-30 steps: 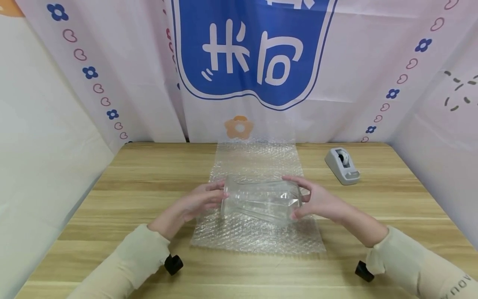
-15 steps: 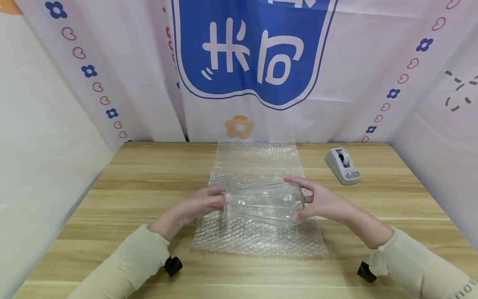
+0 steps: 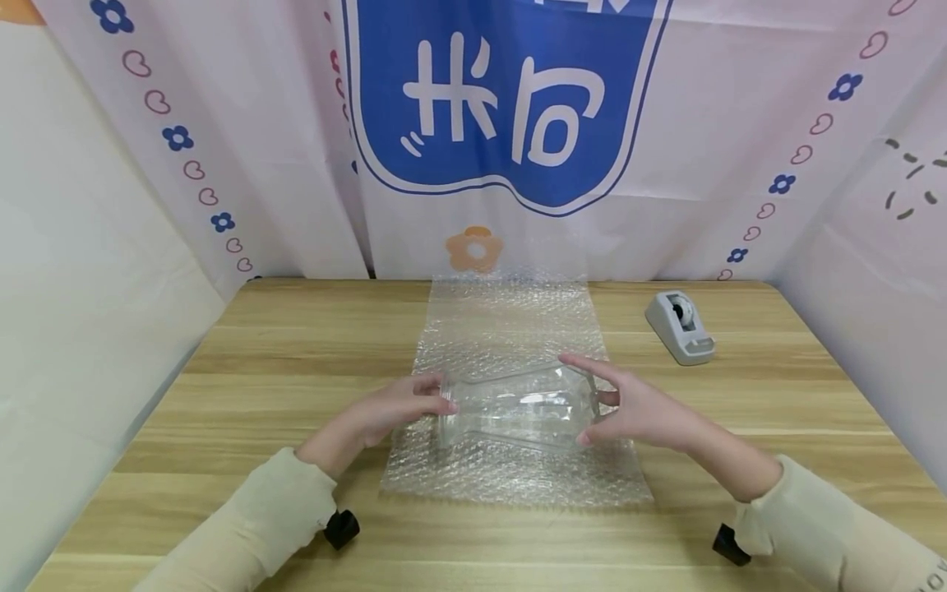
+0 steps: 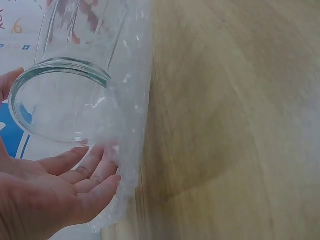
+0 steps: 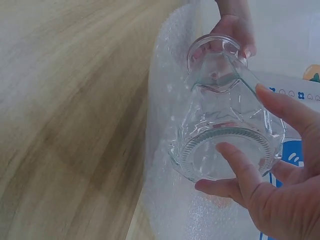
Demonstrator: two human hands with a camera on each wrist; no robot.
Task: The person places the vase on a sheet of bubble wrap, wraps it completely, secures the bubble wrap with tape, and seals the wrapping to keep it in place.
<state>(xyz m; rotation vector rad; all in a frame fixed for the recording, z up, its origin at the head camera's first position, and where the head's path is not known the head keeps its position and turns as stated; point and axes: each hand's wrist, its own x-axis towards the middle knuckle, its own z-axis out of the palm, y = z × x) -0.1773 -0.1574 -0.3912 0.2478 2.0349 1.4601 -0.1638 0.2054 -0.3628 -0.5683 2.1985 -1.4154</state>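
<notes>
Contact with bubble wrap (image 3: 510, 316) unclear; my half-curled left hand (image 3: 394, 406) and right hand (image 3: 635, 409) grip the glass vase (image 3: 518, 409), rim (image 4: 75, 65) lower than before.

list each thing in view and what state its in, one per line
Glass vase: on its side, unwrapped, mouth toward the left hand
Bubble wrap: spread out under the vase, not folded over it
Tape dispenser: upright, roll loaded, untouched
Left hand: holding the vase's rim
Right hand: gripping the base end, fingers spread

The glass vase (image 3: 521, 407) has dipped at its mouth.
</notes>
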